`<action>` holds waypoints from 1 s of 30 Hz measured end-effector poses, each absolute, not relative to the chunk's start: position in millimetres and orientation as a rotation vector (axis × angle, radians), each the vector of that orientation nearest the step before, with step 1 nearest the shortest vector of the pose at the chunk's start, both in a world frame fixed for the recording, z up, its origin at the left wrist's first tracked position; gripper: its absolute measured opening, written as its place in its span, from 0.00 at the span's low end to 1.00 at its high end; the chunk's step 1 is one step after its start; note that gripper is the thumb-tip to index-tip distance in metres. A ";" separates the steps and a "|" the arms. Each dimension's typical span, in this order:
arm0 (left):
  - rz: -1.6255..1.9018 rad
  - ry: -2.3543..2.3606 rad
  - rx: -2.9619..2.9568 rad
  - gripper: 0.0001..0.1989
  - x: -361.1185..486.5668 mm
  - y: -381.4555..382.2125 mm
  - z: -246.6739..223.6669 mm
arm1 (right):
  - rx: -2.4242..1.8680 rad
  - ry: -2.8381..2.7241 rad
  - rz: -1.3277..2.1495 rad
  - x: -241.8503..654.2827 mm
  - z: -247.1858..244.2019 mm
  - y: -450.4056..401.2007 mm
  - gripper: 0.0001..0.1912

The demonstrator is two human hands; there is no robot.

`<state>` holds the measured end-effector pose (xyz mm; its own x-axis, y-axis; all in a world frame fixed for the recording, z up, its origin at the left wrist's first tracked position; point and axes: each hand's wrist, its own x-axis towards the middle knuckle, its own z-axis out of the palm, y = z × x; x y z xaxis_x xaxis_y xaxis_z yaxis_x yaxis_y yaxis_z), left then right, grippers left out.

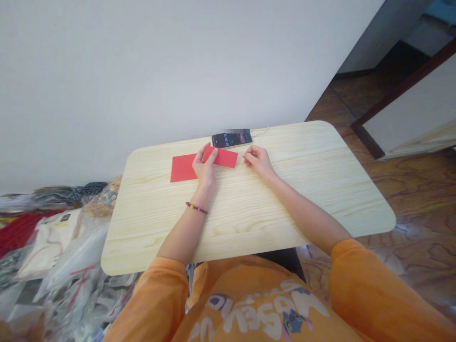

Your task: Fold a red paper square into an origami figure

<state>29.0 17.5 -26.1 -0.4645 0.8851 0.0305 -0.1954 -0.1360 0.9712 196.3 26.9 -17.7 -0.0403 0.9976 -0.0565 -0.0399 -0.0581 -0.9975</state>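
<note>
My left hand [205, 166] grips a narrow red paper piece [226, 158], thumb on top, its free end pointing right. Partly behind that hand, a wider red sheet [182, 168] lies flat on the pale wood-grain table [256, 209]. A little right of the held piece is my right hand [258, 160], its fingers curled together above the tabletop. Whether anything small is between those fingertips cannot be made out.
A phone [232, 138] with a lit screen lies at the table's back edge, a white cable [261, 132] running from its right end. The wall rises behind. Bagged clothes [53, 242] are piled on the left.
</note>
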 end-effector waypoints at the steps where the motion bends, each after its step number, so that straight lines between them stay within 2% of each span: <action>1: 1.738 1.323 0.812 0.25 29.6 17.4 -25.6 | -1.199 -1.174 1.301 196.6 -18.3 27.5 0.08; 10: 1.585 1.146 0.785 0.16 44.7 11.7 -25.8 | -1.000 -1.268 1.329 195.0 -21.7 29.2 0.17; 14: 1.467 1.215 1.030 0.16 38.0 9.1 -19.4 | -1.027 -1.273 1.312 196.7 -23.2 29.0 0.15; 18: 1.352 1.261 1.308 0.11 34.8 6.2 -11.6 | -1.023 -1.348 1.291 196.6 -25.2 28.6 0.12; 30: 1.277 1.392 1.342 0.11 19.5 11.5 -8.4 | -1.117 -1.297 1.192 200.9 -26.0 31.4 0.11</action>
<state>19.5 11.5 -8.4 -0.1160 0.9887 0.0945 0.1797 -0.0727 0.9810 200.9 31.4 -26.0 -0.0645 0.9944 0.0842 -0.0004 0.0844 -0.9964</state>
